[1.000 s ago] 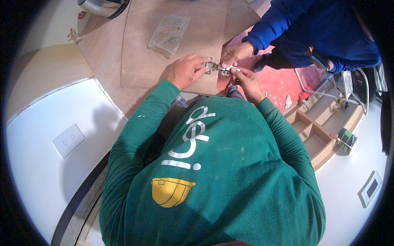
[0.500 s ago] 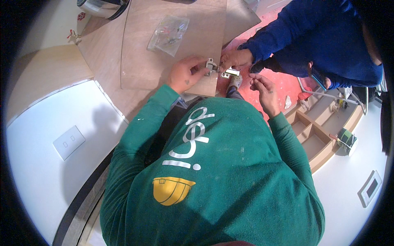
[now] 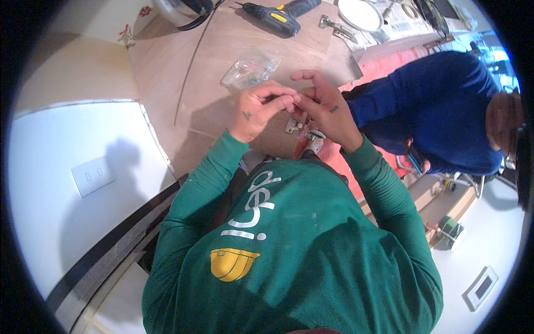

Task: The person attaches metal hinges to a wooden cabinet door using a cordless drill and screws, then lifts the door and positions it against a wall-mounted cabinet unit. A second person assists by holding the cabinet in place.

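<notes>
My left hand point(image 3: 257, 109) and my right hand point(image 3: 328, 108) meet over a wooden board point(image 3: 214, 111). The thumb and fingers of the left one are pinched together. Against those fingertips press the right thumb and a finger, while another right finger stretches out. Anything held between them is too small or hidden to name. Just below the right fingers, a metal cabinet hinge point(image 3: 293, 126) lies at the board's edge, its other metal arm point(image 3: 315, 134) sticking out past it. A clear plastic bag point(image 3: 251, 68) with small pieces in it lies beyond my hands.
A cordless drill point(image 3: 281, 19) and another hinge point(image 3: 337, 28) lie on the board's far part, near a white round lid point(image 3: 360, 14). At right a person in a blue sleeve point(image 3: 384, 106) leans close, the near hand hidden behind mine. Wooden compartments point(image 3: 420, 200) stand lower right.
My left hand has let go of the hinge and risen slightly. My right hand has come left and up to meet it. The view has shifted, bringing the drill into sight.
</notes>
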`<state>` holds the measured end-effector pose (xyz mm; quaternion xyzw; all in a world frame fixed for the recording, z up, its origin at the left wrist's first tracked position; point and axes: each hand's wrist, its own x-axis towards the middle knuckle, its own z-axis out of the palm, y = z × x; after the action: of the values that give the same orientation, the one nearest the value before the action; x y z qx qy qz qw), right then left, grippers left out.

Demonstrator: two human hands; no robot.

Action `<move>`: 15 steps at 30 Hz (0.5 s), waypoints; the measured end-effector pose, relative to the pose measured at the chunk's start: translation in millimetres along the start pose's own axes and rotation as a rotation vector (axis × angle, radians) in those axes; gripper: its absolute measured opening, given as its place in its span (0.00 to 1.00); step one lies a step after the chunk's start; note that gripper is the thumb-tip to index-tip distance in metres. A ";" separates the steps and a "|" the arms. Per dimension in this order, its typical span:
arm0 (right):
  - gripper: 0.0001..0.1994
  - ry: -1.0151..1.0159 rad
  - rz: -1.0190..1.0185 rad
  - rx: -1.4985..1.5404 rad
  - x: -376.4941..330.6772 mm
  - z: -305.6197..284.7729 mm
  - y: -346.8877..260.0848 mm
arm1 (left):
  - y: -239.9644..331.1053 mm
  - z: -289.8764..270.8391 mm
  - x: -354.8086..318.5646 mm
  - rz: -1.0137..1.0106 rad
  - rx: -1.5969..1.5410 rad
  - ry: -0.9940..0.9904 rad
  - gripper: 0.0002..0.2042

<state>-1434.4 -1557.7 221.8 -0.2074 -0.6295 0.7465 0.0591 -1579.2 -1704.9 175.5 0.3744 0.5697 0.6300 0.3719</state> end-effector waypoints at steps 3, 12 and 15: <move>0.18 -0.128 -0.138 0.122 34.0 10.0 5.7 | -2.5 -14.9 -3.3 -0.049 -0.272 0.105 0.11; 0.23 0.168 -1.289 -1.557 267.7 -117.6 12.8 | -13.4 -38.0 -56.0 -0.074 -0.489 0.687 0.07; 0.30 -0.371 -0.620 -1.757 314.5 -149.5 20.3 | -30.3 -50.9 -81.6 -0.131 -0.453 0.758 0.10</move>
<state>-1658.7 -1315.1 110.1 0.1205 -0.9922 -0.0218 -0.0236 -1587.4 -1798.1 137.8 -0.0108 0.5358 0.8069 0.2486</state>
